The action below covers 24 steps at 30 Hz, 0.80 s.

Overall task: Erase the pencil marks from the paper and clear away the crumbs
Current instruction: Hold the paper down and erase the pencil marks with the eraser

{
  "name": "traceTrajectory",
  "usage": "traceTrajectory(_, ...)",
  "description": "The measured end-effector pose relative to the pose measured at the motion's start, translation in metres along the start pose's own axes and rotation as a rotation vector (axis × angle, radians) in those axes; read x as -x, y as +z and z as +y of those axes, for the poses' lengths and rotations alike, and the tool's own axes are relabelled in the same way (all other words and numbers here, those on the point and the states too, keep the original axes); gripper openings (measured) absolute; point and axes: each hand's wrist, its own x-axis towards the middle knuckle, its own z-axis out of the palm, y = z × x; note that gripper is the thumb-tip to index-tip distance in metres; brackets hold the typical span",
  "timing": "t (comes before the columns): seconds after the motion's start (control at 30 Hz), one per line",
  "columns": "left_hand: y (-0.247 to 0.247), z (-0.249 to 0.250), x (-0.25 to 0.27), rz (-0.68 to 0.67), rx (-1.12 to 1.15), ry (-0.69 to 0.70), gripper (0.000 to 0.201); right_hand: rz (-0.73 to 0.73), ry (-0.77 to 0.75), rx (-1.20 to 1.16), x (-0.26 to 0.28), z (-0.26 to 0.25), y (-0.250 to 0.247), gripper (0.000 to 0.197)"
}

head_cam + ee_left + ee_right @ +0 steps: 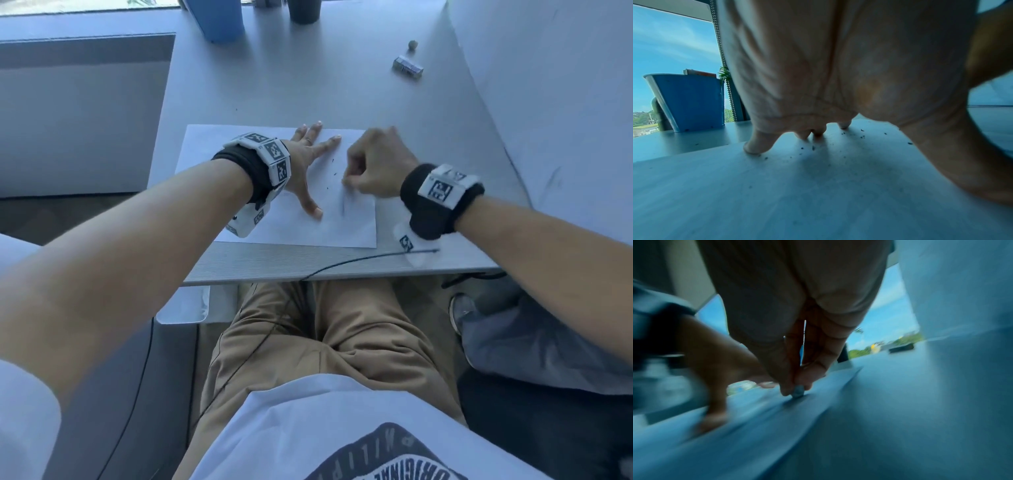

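Note:
A white sheet of paper (pixel 294 226) lies on the grey desk (pixel 308 89) near its front edge. My left hand (pixel 306 164) presses flat on the sheet with fingers spread. My right hand (pixel 373 168) pinches a small eraser (pixel 798 391) between thumb and fingers, its tip on the paper. Faint pencil marks (pixel 343 202) run just below the right hand. Dark eraser crumbs (pixel 813 147) lie scattered on the sheet around the left fingertips (pixel 754 147). The right wrist view is smeared by motion blur.
A second eraser in a sleeve (pixel 407 65) and a small round bit (pixel 413 44) lie at the desk's far right. A blue container (pixel 219 19) and a dark cup (pixel 304 12) stand at the back. A black cable (pixel 359 262) crosses the front edge.

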Motion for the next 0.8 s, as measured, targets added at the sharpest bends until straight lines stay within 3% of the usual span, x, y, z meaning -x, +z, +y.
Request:
traceTrajectory(0.07,0.002,-0.001,0.0,-0.006,-0.011,0.004,0.149,-0.113,-0.113,-0.022,0.017,-0.01,0.017,0.015)
traceTrajectory(0.1,0.002,-0.001,0.0,-0.004,-0.016,0.003,0.149,-0.111,-0.097,-0.014,0.016,-0.007,0.013,0.013)
traceTrajectory(0.23,0.001,0.001,0.002,-0.008,0.002,-0.002,0.148,0.117,0.059,-0.022,-0.009,0.015,-0.012,0.007)
traceTrajectory(0.37,0.001,-0.001,0.0,-0.002,-0.016,0.002,0.149,-0.111,-0.1,-0.031,0.02,-0.011,0.015,0.014)
traceTrajectory(0.5,-0.001,0.002,0.003,-0.005,-0.008,0.003,0.147,0.117,0.061,-0.028,-0.008,0.015,-0.01,0.006)
traceTrajectory(0.67,0.0,0.001,0.003,-0.007,-0.02,-0.002,0.147,-0.114,-0.081,0.007,0.015,-0.007,0.012,0.006)
traceTrajectory(0.8,0.0,0.004,0.003,-0.003,-0.005,-0.008,0.147,0.06,0.063,0.021,-0.01,0.01,-0.015,0.005)
